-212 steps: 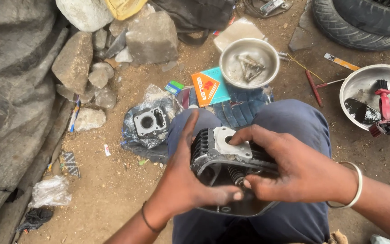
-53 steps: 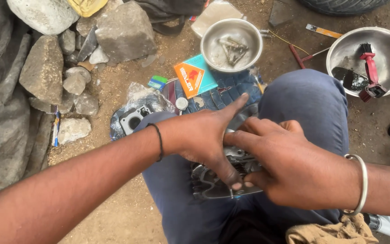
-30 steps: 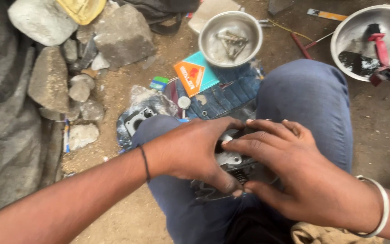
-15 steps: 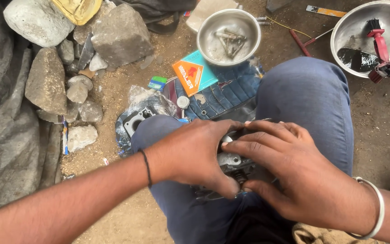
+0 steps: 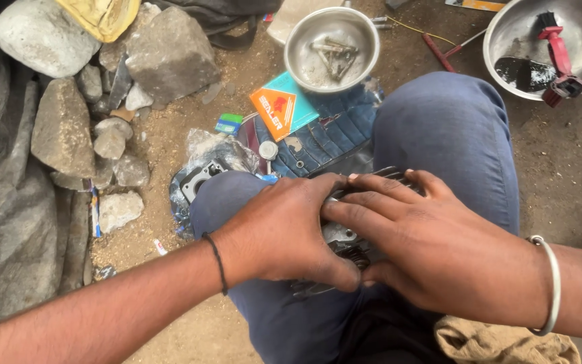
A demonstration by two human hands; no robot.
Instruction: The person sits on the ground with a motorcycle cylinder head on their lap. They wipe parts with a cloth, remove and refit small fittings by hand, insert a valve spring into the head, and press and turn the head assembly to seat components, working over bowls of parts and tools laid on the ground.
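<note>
A dark finned metal engine cylinder [image 5: 345, 243] rests between my knees on my blue trousers, mostly hidden under both hands. My left hand [image 5: 284, 229], with a thin black cord at the wrist, lies over its left side with the thumb curled under the front. My right hand [image 5: 432, 249], with a silver bangle at the wrist, covers its right side, fingers laid flat across the top and touching the left hand's fingertips. Both hands grip the cylinder.
A small steel bowl [image 5: 298, 57] holding bolts stands beyond my knees. A larger steel bowl [image 5: 500, 64] with a red-handled tool is at top right. An orange-and-teal box [image 5: 281, 108], a blue quilted pad [image 5: 335, 138], a bagged part [image 5: 203, 176] and rocks [image 5: 170, 54] lie on sandy ground.
Over seven seconds the cylinder went from held up and visible to lying low on my lap, covered by both hands. In the last second the hands barely shift.
</note>
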